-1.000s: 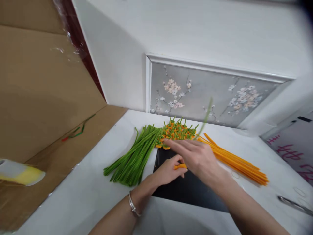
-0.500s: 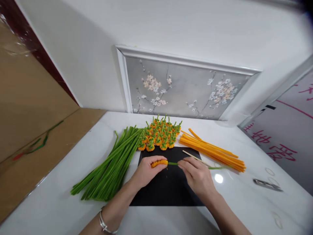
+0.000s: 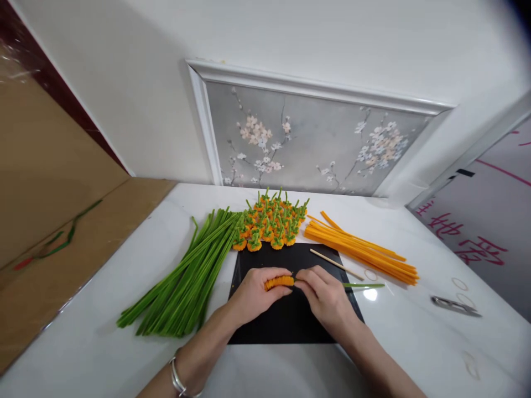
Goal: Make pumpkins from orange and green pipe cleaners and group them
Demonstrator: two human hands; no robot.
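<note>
Left hand (image 3: 249, 298) pinches a ridged orange coil (image 3: 279, 282) over the black mat (image 3: 286, 326), while the right hand (image 3: 328, 297) pinches a green stem (image 3: 367, 286) at its right end, so this piece looks partly made, lacking the leafy green top. Beyond, unused green stems (image 3: 193, 279) lie left, orange stems (image 3: 360, 251) right, and many finished-looking orange pieces (image 3: 277, 242) cluster at the far edge.
</note>
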